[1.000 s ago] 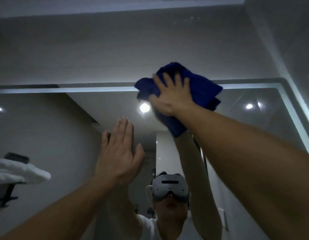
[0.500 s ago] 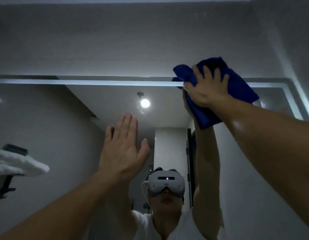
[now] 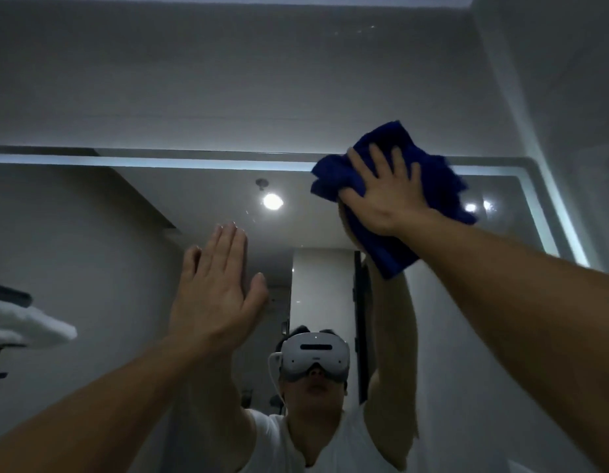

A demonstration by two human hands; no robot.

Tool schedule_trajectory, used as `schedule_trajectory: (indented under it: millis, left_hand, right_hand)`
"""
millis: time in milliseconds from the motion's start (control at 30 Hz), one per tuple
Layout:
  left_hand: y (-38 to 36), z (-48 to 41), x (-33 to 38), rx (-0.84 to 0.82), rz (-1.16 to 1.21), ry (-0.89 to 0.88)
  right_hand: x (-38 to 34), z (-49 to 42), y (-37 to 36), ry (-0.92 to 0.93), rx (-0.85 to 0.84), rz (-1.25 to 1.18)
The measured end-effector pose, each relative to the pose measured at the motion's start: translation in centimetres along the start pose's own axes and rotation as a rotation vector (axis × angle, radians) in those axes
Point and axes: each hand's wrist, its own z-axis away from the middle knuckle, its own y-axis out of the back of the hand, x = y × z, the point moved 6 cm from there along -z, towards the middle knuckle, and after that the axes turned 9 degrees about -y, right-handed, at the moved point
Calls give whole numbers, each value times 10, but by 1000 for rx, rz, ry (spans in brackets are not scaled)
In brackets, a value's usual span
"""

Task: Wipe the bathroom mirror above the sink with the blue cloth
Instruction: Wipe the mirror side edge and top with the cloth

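The mirror (image 3: 91, 240) fills the lower part of the view, with a lit strip along its top and right edges. My right hand (image 3: 385, 196) presses the bunched blue cloth (image 3: 436, 182) flat against the glass near the mirror's top right corner, fingers spread over the cloth. My left hand (image 3: 214, 288) is raised lower down and to the left, palm toward the glass, fingers straight and together, holding nothing. Whether it touches the glass I cannot tell. The sink is out of view.
A grey wall (image 3: 262, 80) rises above the mirror and a side wall (image 3: 576, 131) closes in on the right. A folded white towel on a dark rack (image 3: 26, 326) shows at the left edge. The mirror reflects a person wearing a headset (image 3: 315, 355) and ceiling lights.
My right hand has slid the blue cloth to the right along the mirror's top edge, toward the right corner. My left hand has stayed almost where it was.
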Motion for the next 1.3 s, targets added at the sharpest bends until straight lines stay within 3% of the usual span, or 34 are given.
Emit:
schedule_trajectory:
  millis: [100,300,400,467,567,633,700,800,967,1067,1100,1233,1300]
  left_hand:
    - [2,-1,3,10,-13,-2]
    - [0,-3,0,-32,13,-16]
    - [2,2,4,-13,24,7]
    - [1,15,9,17,25,1]
    - [-6,49,16,47,35,3]
    - [-9,67,17,64,43,14]
    - [-10,78,20,56,27,-5]
    - [-10,82,22,48,30,13]
    - [-11,81,22,12,-13,38]
    - [-9,81,24,10,-19,56]
    - [-8,83,26,13,-18,59]
    - [-13,108,36,-25,-36,-8]
    - [-18,122,36,-42,-65,-2]
  right_hand:
    - [-36,19,-8,8,51,34]
    - [-67,169,-61,551,-23,84]
    - [-39,167,-55,761,-116,86]
    - [-14,114,-39,571,-148,26]
    - [19,46,-14,123,-4,-35]
    - [16,41,-14,26,57,69]
    - [5,58,-18,41,56,87]
    - [-9,116,-35,227,35,126]
    - [-16,264,-82,820,-160,130]
    - [11,252,-80,996,-189,125]
    - [17,226,-72,902,-171,110]
    - [34,128,-37,217,-86,13]
    - [22,128,-36,94,3,101]
